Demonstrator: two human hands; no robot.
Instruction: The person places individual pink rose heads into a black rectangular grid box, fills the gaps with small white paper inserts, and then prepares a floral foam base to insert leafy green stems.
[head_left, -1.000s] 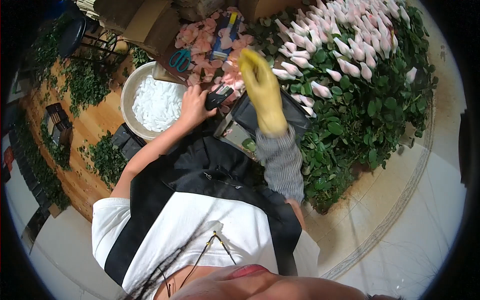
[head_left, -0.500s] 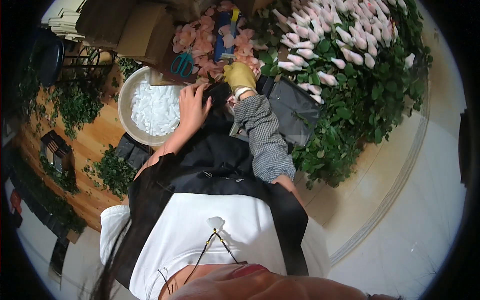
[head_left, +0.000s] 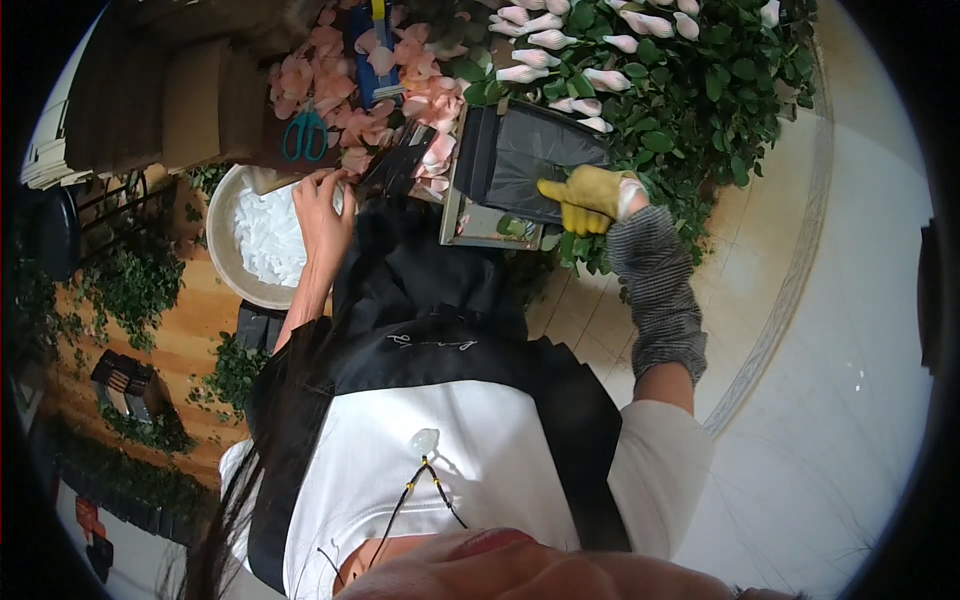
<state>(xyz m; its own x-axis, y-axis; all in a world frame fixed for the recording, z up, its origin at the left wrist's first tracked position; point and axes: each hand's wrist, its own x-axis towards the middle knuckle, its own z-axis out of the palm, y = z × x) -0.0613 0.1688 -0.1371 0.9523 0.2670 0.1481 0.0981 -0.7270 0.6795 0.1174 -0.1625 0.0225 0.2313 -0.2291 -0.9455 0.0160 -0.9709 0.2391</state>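
This looks like a flower-handling workshop, or a flower shop's workroom; which of the two cannot be told. Beyond the gloved right hand (head_left: 588, 200) lie many pale pink flower buds (head_left: 553, 40) in ribbed white sleeves, above a thick bank of green leaves (head_left: 660, 135). Next to the bare left hand (head_left: 325, 222) stands a round basin (head_left: 217, 220) of small white pieces (head_left: 268, 240). Loose pink petals (head_left: 300, 88) and teal scissors (head_left: 304, 137) lie just past that hand, near stacked cardboard (head_left: 195, 105). Leafy clippings (head_left: 140, 290) litter the wooden boards (head_left: 190, 350) to its left. The person's black apron (head_left: 425, 350) also suggests a workplace.
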